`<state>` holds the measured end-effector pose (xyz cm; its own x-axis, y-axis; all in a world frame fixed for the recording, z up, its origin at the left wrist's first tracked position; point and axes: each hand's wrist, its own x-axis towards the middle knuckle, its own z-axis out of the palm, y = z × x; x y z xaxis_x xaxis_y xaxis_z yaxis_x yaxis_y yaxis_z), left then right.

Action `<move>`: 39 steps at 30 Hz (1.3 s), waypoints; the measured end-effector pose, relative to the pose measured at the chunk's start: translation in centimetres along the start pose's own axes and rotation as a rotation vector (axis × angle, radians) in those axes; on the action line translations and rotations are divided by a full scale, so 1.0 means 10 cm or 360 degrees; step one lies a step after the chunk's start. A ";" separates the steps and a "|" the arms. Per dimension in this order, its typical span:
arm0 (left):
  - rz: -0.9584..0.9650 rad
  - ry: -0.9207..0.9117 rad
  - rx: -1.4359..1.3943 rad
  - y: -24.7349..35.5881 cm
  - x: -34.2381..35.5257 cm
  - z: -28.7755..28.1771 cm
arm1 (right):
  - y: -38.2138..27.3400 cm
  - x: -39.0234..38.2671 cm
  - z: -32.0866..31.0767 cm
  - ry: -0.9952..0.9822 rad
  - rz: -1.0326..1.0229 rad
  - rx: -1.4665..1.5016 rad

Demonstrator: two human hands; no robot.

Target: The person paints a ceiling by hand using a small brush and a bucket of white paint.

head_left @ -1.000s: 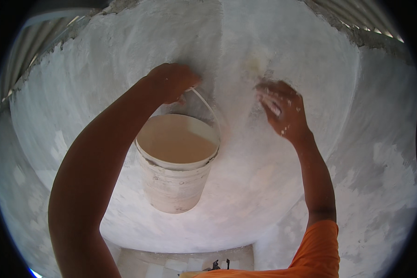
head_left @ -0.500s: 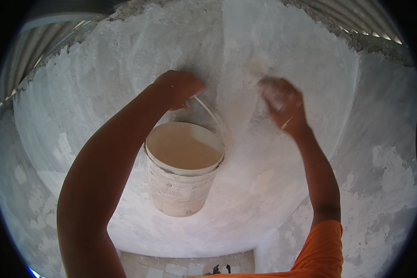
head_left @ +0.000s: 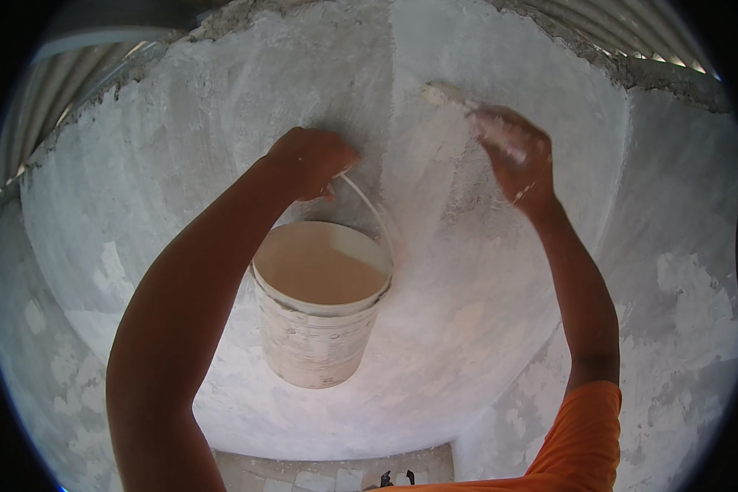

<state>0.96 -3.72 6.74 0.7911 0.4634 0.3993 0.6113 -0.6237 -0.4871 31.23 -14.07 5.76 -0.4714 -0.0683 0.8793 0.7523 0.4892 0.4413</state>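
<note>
Off-white bucket [head_left: 316, 348], beige inside, hangs by its handle [head_left: 358, 189] from the curled left hand [head_left: 316, 164], before a grey wall [head_left: 459, 353]. Right hand [head_left: 518, 160], above and right of the bucket, closed round a pale, blurred brush-like tool [head_left: 448, 93].

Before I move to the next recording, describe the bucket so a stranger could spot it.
Start at the patchy grey wall filling most of the view. Just left of centre, in front of it, the fingers of the left hand hold a thin, curved handle. Below hangs the bucket: pale, smudged, round and open-topped, the only container in view.
</note>
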 end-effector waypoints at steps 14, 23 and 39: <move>-0.0072 0.0099 0.0043 -0.06 -0.07 0.09 | 0.24 -0.03 -0.37 0.0101 0.0648 -0.0115; -0.0046 0.0366 -0.0017 -0.09 -0.09 0.27 | -0.49 -0.91 0.06 -0.0754 0.0097 0.0215; -0.0050 0.0127 -0.0080 -0.10 0.10 0.07 | -0.67 -1.32 0.23 -0.0608 0.0177 -0.0164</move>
<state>1.17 -2.19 7.11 0.7660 0.4327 0.4753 0.6321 -0.6415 -0.4346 31.37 -14.43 -9.24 -0.5071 0.3176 0.8013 0.8413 0.3845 0.3800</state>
